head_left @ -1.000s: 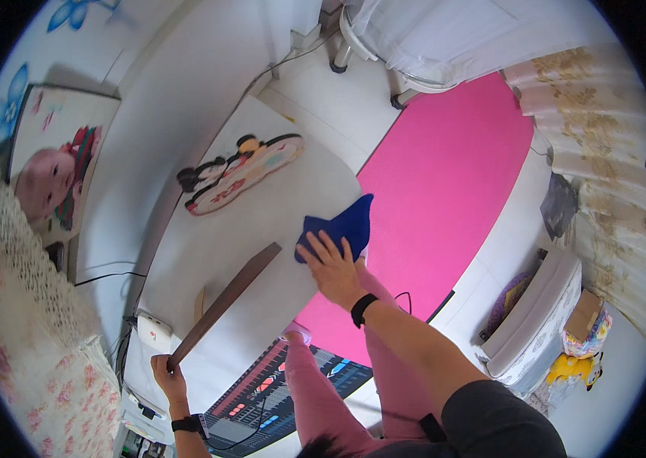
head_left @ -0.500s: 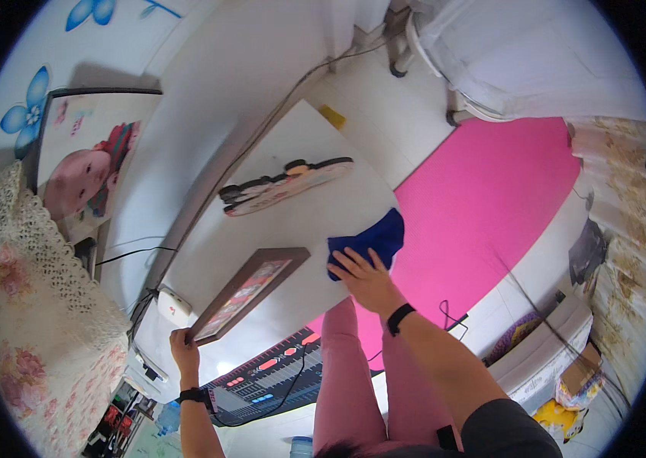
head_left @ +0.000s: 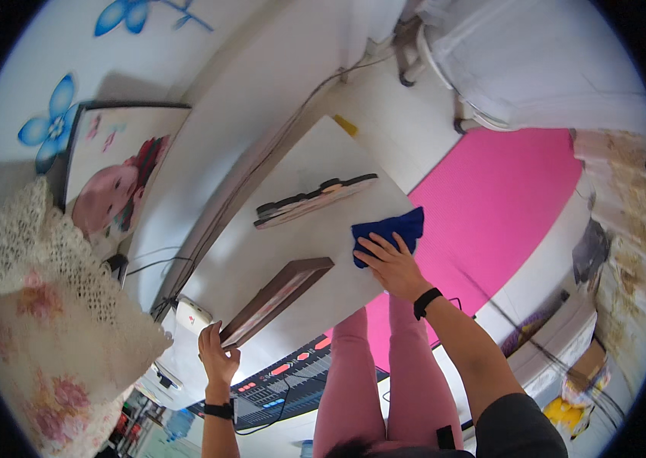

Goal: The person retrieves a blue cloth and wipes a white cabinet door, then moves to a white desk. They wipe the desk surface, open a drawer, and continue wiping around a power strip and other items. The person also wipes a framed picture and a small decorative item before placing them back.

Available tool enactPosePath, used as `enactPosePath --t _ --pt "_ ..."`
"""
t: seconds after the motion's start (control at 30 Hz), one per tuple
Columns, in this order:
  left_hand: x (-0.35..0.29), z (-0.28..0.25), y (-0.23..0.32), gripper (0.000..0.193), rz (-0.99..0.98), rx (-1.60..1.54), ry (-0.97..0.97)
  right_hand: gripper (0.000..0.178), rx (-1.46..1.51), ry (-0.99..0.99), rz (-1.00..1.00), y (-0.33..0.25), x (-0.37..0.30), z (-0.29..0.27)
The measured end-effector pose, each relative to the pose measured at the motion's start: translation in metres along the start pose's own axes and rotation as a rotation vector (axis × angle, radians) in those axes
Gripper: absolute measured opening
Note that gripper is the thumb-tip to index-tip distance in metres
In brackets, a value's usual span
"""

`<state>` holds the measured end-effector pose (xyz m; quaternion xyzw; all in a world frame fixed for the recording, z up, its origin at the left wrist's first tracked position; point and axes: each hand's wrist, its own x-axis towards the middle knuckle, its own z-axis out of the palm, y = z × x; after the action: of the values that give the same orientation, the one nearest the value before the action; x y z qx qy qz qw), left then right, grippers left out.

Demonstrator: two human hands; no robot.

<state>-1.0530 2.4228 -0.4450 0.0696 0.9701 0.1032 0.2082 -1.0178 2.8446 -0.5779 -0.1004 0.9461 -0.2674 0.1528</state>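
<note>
My left hand (head_left: 218, 359) pinches the near end of a brown picture frame (head_left: 292, 284), thumb and fingers closed round its corner. The frame stands on edge, tilted, on a white tabletop (head_left: 300, 248), and its picture shows only as a narrow strip. On the right edge of the same tabletop, my right hand (head_left: 393, 263) lies with spread fingers over a dark blue cloth (head_left: 403, 227), pressing it down. Farther along the top is a flat, dark-edged cutout piece (head_left: 315, 200) with a wavy outline, seen nearly edge-on.
A white box-like device (head_left: 193, 314) sits beside the frame's near end. Below the tabletop is a dark patterned panel with sliders (head_left: 300, 378) and a cable. A pink mat (head_left: 491, 198) covers floor to the right. Left stand a baby photo (head_left: 117, 183) and a lace-edged floral cover (head_left: 56, 343).
The whole view has shifted slightly. The picture frame has tipped, so less of its picture shows. My right hand and the cloth have slid a little farther away along the tabletop's edge.
</note>
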Motion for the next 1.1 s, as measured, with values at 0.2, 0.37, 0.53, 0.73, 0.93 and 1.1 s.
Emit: enactPosePath --t 0.2,0.37,0.53,0.73,0.93,1.1 --pt "0.064 -0.046 0.139 0.057 0.289 -0.205 0.168 0.054 0.060 -0.050 0.039 0.005 -0.002 0.004" --pt "0.164 -0.050 0.233 0.068 0.503 0.042 0.190 0.054 0.028 -0.003 0.047 -0.002 -0.005 0.003" --pt "0.221 -0.044 0.256 0.065 0.489 0.430 -0.028 0.044 0.111 0.159 0.204 -0.005 -0.014 0.003" --pt "0.229 -0.027 0.251 0.033 0.289 0.533 -0.198 0.042 0.160 0.305 0.169 0.005 -0.015 0.023" --pt "0.207 -0.034 0.249 0.020 0.238 0.544 -0.096 0.044 0.062 0.304 0.101 0.017 -0.012 0.018" --pt "0.165 -0.075 0.245 0.024 0.201 0.135 0.131 0.046 0.016 0.333 0.076 0.036 0.041 -0.006"
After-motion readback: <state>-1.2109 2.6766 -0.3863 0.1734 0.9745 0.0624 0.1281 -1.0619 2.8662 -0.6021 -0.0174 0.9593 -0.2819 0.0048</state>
